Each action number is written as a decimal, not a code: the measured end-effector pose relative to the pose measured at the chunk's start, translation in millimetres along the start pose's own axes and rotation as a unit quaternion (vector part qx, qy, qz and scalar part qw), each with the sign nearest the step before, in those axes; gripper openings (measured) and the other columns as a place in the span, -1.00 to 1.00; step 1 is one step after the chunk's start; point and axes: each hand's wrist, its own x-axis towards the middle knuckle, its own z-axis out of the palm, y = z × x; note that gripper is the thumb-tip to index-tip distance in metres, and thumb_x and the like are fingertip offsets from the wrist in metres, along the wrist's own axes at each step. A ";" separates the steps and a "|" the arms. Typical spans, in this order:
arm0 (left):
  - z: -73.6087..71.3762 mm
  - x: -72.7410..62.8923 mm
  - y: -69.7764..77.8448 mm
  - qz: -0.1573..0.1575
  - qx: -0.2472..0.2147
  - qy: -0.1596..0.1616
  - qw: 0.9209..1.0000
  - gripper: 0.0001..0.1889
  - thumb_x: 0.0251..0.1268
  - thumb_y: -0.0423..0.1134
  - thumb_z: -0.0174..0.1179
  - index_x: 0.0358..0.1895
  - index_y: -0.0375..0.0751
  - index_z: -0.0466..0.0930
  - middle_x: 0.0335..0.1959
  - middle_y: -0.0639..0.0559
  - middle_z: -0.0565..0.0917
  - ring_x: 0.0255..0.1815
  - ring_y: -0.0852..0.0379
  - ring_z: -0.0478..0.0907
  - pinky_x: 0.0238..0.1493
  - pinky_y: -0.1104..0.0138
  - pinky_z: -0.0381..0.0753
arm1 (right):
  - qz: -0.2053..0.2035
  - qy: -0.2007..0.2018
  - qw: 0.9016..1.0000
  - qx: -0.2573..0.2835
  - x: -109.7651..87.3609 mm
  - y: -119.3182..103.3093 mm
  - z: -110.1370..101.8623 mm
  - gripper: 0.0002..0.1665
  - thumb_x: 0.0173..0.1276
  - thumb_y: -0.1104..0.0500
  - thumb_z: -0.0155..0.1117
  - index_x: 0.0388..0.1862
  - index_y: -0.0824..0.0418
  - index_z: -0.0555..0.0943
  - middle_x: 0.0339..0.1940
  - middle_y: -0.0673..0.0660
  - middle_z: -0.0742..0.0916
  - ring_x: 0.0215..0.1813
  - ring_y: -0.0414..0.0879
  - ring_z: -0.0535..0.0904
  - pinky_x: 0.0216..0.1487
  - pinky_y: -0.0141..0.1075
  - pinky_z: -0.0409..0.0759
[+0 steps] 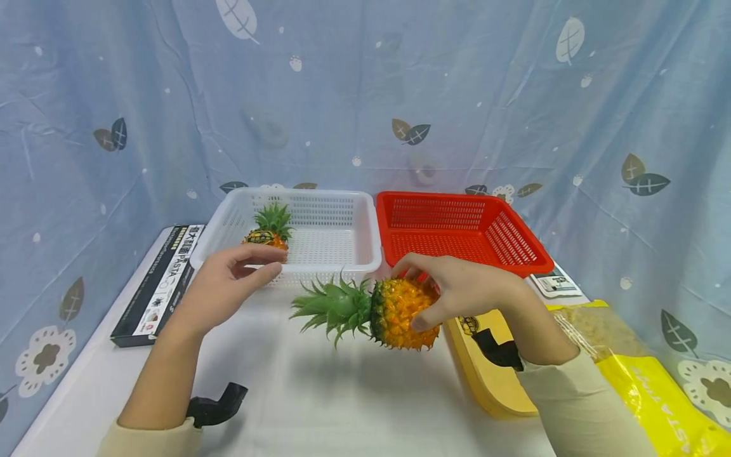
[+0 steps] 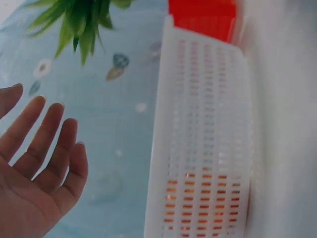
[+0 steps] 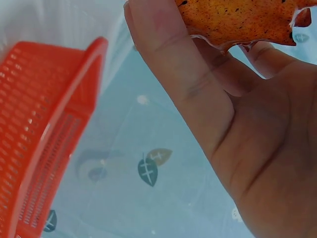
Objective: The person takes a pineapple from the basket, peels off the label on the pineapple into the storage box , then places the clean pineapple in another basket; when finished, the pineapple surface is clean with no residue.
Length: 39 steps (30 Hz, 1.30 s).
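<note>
A small pineapple [image 1: 404, 312] with a green leafy crown [image 1: 337, 306] is held on its side above the table, its crown pointing left. My right hand [image 1: 457, 289] grips the fruit's body by its base end, thumb on the near side. In the right wrist view, part of the orange fruit [image 3: 237, 22] shows between the fingers. My left hand [image 1: 225, 285] hovers at the near left of the white basket [image 1: 374, 254], fingers relaxed and holding nothing. Inside that basket, a second pineapple [image 1: 273, 222] stands at the left, partly hidden behind the left hand.
A red basket [image 1: 465, 198] stands right of the white one. At the left lies a black-and-white pasta box [image 1: 157, 285]. To the right are a yellow box [image 1: 491, 368], partly under the right forearm, a yellow pasta bag [image 1: 645, 381] and a white card-like item [image 1: 555, 284].
</note>
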 end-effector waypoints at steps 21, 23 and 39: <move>-33.5 -8.6 -29.5 -0.055 0.021 0.087 0.995 -0.55 0.55 0.05 0.18 0.29 -0.13 0.64 0.03 0.42 0.67 0.15 0.42 0.48 0.01 0.63 0.50 | 0.013 0.059 0.998 -0.031 -10.3 5.8 -41.8 -0.25 0.16 -0.16 0.56 0.30 -0.12 0.46 0.25 0.01 0.62 0.20 -0.02 0.57 0.22 0.00 0.59; -35.3 -9.0 -32.0 -0.055 0.012 0.089 0.994 -0.55 0.55 0.03 0.18 0.30 -0.15 0.63 0.02 0.46 0.65 0.11 0.44 0.51 -0.01 0.65 0.52 | 0.024 0.064 0.997 -0.030 -8.7 8.0 -42.9 -0.25 0.16 -0.15 0.57 0.29 -0.14 0.45 0.25 0.00 0.62 0.19 -0.02 0.57 0.22 0.00 0.58; -48.8 -13.6 -50.6 -0.100 -0.016 0.146 0.984 -0.52 0.53 0.07 0.18 0.33 -0.11 0.60 0.01 0.37 0.65 0.07 0.39 0.54 -0.06 0.68 0.59 | 0.072 0.101 0.992 -0.029 0.7 30.3 -59.0 -0.22 0.18 -0.20 0.56 0.32 -0.07 0.44 0.31 0.10 0.59 0.26 0.07 0.55 0.25 0.08 0.60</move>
